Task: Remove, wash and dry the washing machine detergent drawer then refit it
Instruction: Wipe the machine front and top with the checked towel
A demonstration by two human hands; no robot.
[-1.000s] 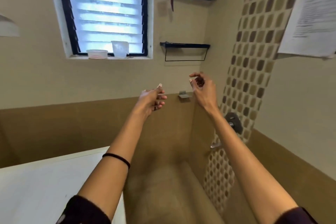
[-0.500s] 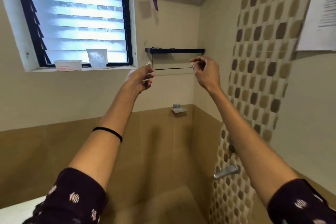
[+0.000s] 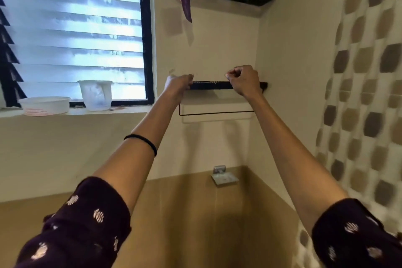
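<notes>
Left hand [image 3: 177, 85], right hand [image 3: 243, 80] — both raised, fingers curled at the front rim of the black wall shelf [image 3: 208, 85]; grip cannot be told. Detergent drawer — whereabouts cannot be told.

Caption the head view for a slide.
Left hand and right hand raised to the lower black shelf beside the louvred window, fingers curled at its front edge.
</notes>
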